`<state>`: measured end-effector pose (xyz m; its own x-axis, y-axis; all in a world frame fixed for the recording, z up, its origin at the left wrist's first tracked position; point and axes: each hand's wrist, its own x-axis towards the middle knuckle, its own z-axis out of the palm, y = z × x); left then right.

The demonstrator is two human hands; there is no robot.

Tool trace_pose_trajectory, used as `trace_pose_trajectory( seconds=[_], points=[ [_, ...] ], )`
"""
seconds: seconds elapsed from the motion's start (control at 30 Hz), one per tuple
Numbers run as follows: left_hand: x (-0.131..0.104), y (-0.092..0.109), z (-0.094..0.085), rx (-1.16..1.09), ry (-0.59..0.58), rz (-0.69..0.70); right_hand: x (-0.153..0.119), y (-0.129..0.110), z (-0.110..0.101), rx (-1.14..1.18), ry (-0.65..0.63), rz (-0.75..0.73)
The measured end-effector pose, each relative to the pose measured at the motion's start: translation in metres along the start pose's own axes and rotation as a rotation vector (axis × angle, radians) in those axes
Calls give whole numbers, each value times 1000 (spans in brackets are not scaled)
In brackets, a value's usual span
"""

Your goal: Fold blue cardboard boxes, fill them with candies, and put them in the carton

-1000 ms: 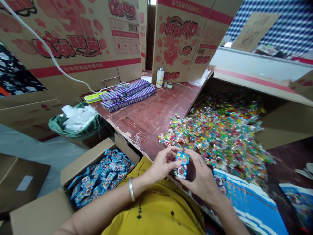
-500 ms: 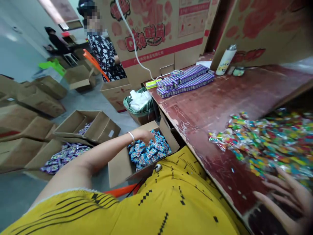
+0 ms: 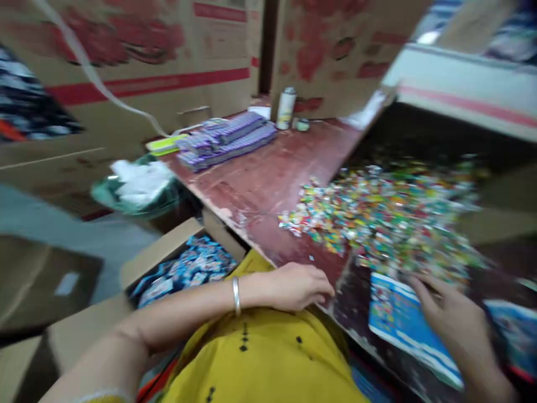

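Note:
My left hand [image 3: 300,286], with a silver bangle on its wrist, hangs over the front edge of the red-brown table [image 3: 268,193]. Its fingers are curled together, and nothing shows in them. On the right, my right hand [image 3: 447,308] grips the upper edge of a flat blue printed candy bag [image 3: 413,322], which lies tilted at the table's front; the grip is blurred. Just beyond this bag spreads a heap of small, brightly wrapped candies [image 3: 394,218]. Left of my lap, a cardboard box [image 3: 168,252] holds many blue packets [image 3: 195,263].
Purple small boxes [image 3: 226,137] stand in rows at the back, near a white bottle [image 3: 286,109] and a small jar [image 3: 302,124]. A lined bin [image 3: 138,184] stands left of the table. Another blue packet [image 3: 516,336] lies far right. Large printed cartons [image 3: 159,50] rise behind.
My view has turned right. My left hand has left the box of blue packets and come to the table edge. My right hand, spread beside the candies before, now grips a blue bag.

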<state>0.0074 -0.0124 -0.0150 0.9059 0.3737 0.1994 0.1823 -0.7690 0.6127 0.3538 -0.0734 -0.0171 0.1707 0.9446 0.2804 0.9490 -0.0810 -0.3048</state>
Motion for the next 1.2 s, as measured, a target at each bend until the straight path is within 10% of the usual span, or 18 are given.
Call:
trace_pose_trajectory(
  seconds=[0.3,0.7,1.0,1.2],
  points=[
    [74,22,78,254,-109,375,-3,20,15,-219,-127,-95],
    [74,18,86,258,-122,342,-1,-2,1,-220,-12,-265],
    [75,23,80,170,-134,276,-58,65,5,-410,152,199],
    [101,28,88,215,-60,309,-72,27,37,-401,176,285]
  ],
)
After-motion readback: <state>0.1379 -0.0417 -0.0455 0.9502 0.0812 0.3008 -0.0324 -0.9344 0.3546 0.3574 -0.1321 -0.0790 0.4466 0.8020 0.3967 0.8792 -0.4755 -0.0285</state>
